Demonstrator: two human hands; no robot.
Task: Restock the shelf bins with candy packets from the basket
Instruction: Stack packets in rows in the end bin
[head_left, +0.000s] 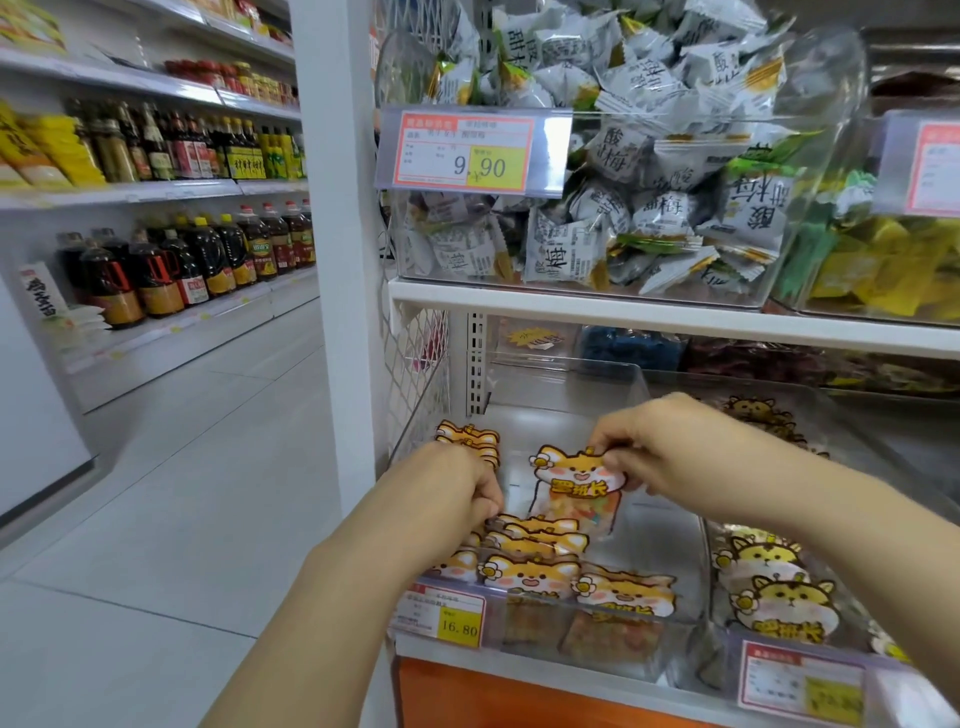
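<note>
Both hands are inside the clear bin (530, 426) on the lower shelf. The right hand (670, 452) pinches one candy packet (576, 483) by its top edge, so it hangs upright, long axis vertical, just behind the standing row of packets (535, 551). The left hand (452, 488) curls onto the row's back end; gripping or steadying, I cannot tell. The basket is out of sight
</note>
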